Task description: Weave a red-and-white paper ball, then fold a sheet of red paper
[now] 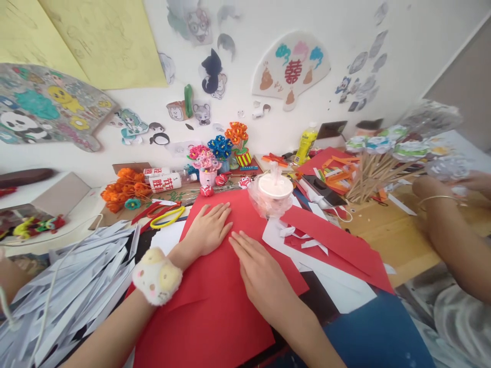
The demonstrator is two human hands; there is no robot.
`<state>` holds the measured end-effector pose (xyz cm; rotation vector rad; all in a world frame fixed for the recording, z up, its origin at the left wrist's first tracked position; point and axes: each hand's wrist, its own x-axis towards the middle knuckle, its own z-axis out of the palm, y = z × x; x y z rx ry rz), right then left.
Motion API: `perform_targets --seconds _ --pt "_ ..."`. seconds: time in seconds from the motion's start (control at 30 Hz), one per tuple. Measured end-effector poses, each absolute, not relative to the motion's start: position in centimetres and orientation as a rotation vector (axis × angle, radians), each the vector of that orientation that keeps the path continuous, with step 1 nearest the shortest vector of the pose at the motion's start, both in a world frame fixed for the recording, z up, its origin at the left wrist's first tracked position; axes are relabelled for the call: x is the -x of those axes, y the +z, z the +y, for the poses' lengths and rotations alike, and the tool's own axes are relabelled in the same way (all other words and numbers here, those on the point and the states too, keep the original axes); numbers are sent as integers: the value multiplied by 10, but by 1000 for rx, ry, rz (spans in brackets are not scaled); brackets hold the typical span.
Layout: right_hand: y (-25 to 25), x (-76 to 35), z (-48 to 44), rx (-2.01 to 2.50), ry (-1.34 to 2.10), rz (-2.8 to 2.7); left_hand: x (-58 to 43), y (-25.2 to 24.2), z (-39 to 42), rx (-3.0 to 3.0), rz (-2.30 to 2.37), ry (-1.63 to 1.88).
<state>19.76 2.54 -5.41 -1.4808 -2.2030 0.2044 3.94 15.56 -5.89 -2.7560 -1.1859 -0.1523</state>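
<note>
Large sheets of red paper (215, 327) lie overlapping in front of me. My left hand (207, 230) rests flat on the upper part of the red paper, fingers stretched out, with a plush animal wristband (157, 276) on its wrist. Close to its fingertips, my right hand (263, 273) also lies on the red sheet, fingers straight and held side by side. Neither hand grips anything. Just beyond them stands a lidded cup (274, 187) in a clear plastic bag. Yellow-handled scissors (168, 217) lie past my left hand.
Folded white paper strips (84, 286) heap at left. Blue paper (378, 335) and a folded red strip (345, 250) lie right. Orange flowers (125, 189), a yellow bottle (306, 144) and wooden sticks (372, 176) line the back. Another person's arm (448, 235) reaches in at right.
</note>
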Motion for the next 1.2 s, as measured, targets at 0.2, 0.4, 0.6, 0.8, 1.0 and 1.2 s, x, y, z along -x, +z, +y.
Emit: perform_targets --seconds 0.2,0.4,0.6,0.8,1.0,1.2 --pt "-77 -179 42 1473 37 -2277 -38 -58 155 2723 -1166 -160" --pt "-80 -177 43 1465 -12 -2235 -36 -58 157 2746 -1166 -180" --pt "-77 -178 44 1446 -22 -2248 -30 -57 161 2774 -1194 -204" --pt "-73 -178 44 1461 -16 -2259 -26 -56 163 2767 -1214 -202" --pt "-73 -177 45 1467 -17 -2279 -29 -49 161 2755 -1137 -200" --pt "-73 -176 46 1450 -59 -2305 -20 -50 160 2750 -1072 -198"
